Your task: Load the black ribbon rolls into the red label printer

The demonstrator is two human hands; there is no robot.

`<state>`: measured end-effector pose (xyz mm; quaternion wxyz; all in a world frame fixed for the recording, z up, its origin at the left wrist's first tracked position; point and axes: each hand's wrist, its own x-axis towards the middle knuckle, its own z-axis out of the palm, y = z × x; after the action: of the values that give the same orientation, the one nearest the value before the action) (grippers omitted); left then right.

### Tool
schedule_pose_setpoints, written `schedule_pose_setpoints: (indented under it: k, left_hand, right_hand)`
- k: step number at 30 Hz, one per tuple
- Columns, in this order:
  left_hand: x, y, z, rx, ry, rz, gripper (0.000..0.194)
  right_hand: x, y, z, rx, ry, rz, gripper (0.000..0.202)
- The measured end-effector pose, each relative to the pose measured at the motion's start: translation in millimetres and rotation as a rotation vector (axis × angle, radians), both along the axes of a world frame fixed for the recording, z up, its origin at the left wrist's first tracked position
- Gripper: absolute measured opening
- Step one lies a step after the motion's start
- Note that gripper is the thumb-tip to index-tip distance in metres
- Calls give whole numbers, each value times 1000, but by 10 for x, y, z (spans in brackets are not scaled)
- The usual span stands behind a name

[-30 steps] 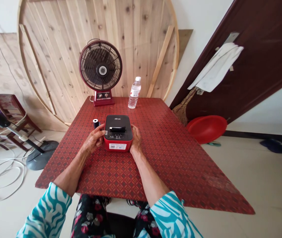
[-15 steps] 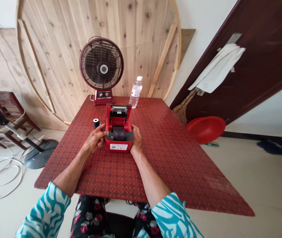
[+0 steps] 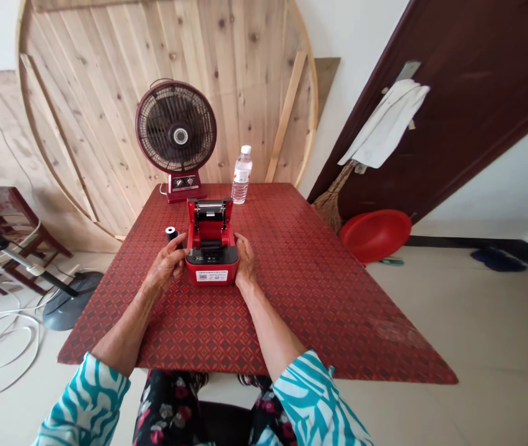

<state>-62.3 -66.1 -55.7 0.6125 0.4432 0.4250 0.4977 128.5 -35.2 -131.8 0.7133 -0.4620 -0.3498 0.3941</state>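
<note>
A red and black label printer [image 3: 211, 275] stands on the patterned table with its lid [image 3: 211, 210] raised and tipped back. A white printed label is on its front face. Inside, across the opening, lies a dark roll [image 3: 211, 243]. My left hand [image 3: 167, 263] is at the printer's left side, fingers partly curled, with fingertips against the front left corner. Around the right side wraps my right hand [image 3: 245, 260], its far fingers partly hidden. Just behind my left fingertips stands a small dark roll with a white end [image 3: 170, 231].
A dark red fan [image 3: 180, 133] and a water bottle [image 3: 242, 175] stand at the back of the table [image 3: 320, 310]. A large round wooden board leans against the wall. Right of the table are a red basin [image 3: 378, 235] and a broom; at left, a chair, a stand and coiled cable.
The dark material inside the printer bulged up before and now lies lower and flatter. Both hands stay at the printer's sides. The whole view has shifted slightly.
</note>
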Motion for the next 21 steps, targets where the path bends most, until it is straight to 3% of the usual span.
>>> schedule_pose_setpoints:
  k: [3, 6, 11, 16, 21]
  left_hand:
    - [-38, 38, 127, 129, 139, 63, 66]
    - [-37, 162, 329, 343, 404, 62, 43]
    - [221, 527, 571, 684, 1008, -275, 22]
    - [528, 866, 594, 659, 1400, -622, 23]
    - [595, 976, 597, 578, 1589, -615, 31]
  right_hand:
    - [1, 4, 13, 11, -9, 10, 43]
    - [-2, 16, 10, 16, -23, 3, 40]
    - [-16, 70, -52, 24, -9, 3, 37]
    - [-14, 119, -115, 41, -8, -1, 33]
    - [-18, 107, -98, 35, -21, -13, 33]
